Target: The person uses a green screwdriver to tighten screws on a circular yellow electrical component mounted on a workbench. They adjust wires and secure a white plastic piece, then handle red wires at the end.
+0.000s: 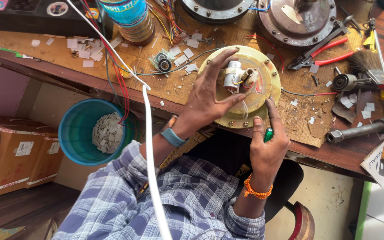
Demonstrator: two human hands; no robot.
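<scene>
1. Brass-coloured round motor cover [263,95] lies flat at the table [59,55] edge, directly ahead of both hands; a white cylindrical capacitor [233,74] sits upright-tilted at its centre.
2. Head view: left hand [205,100] spreads wide over the cover, thumb and fingers framing the capacitor, nearer to it. Right hand [267,144], its grip closed round a green-handled tool [268,134], touches the cover's near rim.
3. Tool tip is hidden; wire ends are hard to make out.

Round yellow motor cover [263,100] flat on bench edge; white capacitor [233,74] lying on top, wires probably attached.
</scene>
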